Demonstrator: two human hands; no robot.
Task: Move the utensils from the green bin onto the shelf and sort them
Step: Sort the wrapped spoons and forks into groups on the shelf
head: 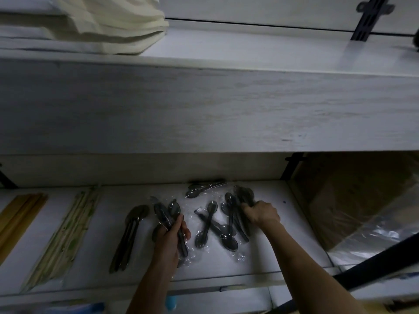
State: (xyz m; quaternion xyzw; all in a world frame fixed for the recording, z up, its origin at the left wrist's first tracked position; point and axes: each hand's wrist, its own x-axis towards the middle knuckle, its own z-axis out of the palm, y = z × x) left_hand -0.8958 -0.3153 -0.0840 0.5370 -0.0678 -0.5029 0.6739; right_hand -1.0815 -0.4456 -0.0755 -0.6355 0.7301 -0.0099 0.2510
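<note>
Several black plastic spoons in clear wrappers lie scattered on the white lower shelf (267, 252). My left hand (171, 239) grips a bundle of wrapped spoons (164, 215) near the shelf's middle. My right hand (260, 213) grips another wrapped spoon bunch (243, 194) further right. Between my hands, loose wrapped spoons (209, 225) cross each other. A neat pile of black spoons (129, 234) lies to the left. More wrapped spoons (199, 189) sit at the back. The green bin is not in view.
Paper-wrapped chopsticks (68, 236) and wooden chopsticks (15, 218) lie in rows at the shelf's left. A cardboard box in plastic film (353, 205) stands at the right. The thick upper shelf (204, 105) overhangs, carrying stacked cream napkins (118, 21).
</note>
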